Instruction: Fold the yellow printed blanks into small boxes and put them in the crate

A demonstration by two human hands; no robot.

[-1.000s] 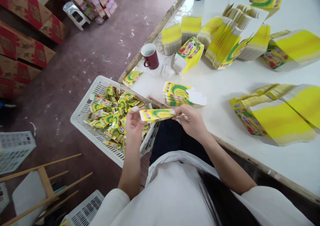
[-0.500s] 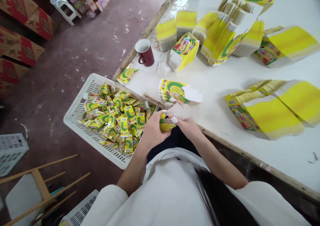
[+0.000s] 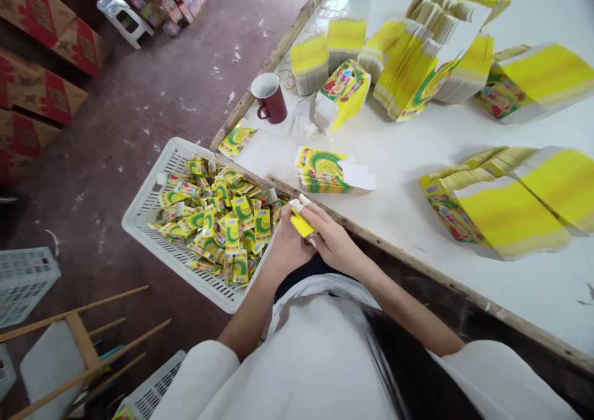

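Between my two hands, just off the table's edge, is a small yellow carton, partly covered by my fingers. My left hand wraps around its lower left side. My right hand presses on it from the right, with fingertips at its upper end, where a white flap shows. Beyond the hands, a small stack of flat yellow-green cartons lies on the table. To the left, a white plastic basket holds many small yellow cartons.
A maroon mug stands near the wooden edge of the white table. Bundled yellow cartons are spread at the right and back. A wooden chair, another crate and cardboard boxes are on the floor at left.
The carton has turned in my hands, its yellow side now facing up where a white panel showed before. My right hand has closed in over it, nearer my left.
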